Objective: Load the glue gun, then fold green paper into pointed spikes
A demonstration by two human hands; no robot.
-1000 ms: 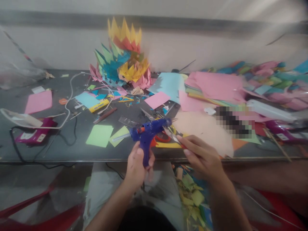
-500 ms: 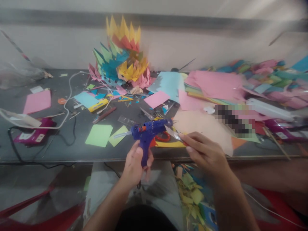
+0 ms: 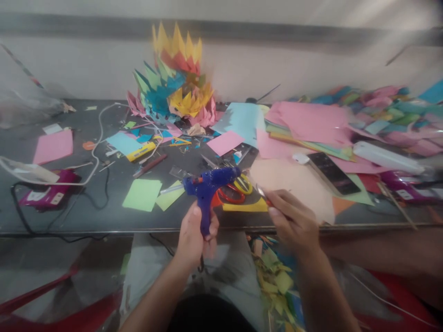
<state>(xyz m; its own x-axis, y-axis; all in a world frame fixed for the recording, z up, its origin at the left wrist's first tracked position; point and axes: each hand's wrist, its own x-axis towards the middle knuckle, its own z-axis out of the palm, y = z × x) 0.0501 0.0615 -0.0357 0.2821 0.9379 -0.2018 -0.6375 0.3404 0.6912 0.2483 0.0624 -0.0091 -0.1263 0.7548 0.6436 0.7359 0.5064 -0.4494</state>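
Note:
My left hand (image 3: 192,235) is closed round the grip of a blue hot glue gun (image 3: 207,185), whose nozzle points right. A clear glue stick (image 3: 171,188) sticks out of the gun's back end. In my right hand (image 3: 296,221), pinched between the fingers, is a small tool with a shiny metal blade (image 3: 260,191); my fingers hide most of its handle. The blade's tip stands a little to the right of the nozzle, apart from it. Behind and below the gun lie scissors with red handles (image 3: 231,199) and yellow handles (image 3: 246,185).
A spiky folded-paper model (image 3: 173,87) stands at the back. Pink sheets (image 3: 308,120), a phone (image 3: 334,173) and a heap of folded paper pieces (image 3: 391,110) lie to the right. Green paper squares (image 3: 141,195) and a magenta device with a cable (image 3: 51,196) are on the left.
The metal blade has drawn away from the glue gun's nozzle, to the right. The gun has shifted slightly left, showing more of the yellow scissor handles.

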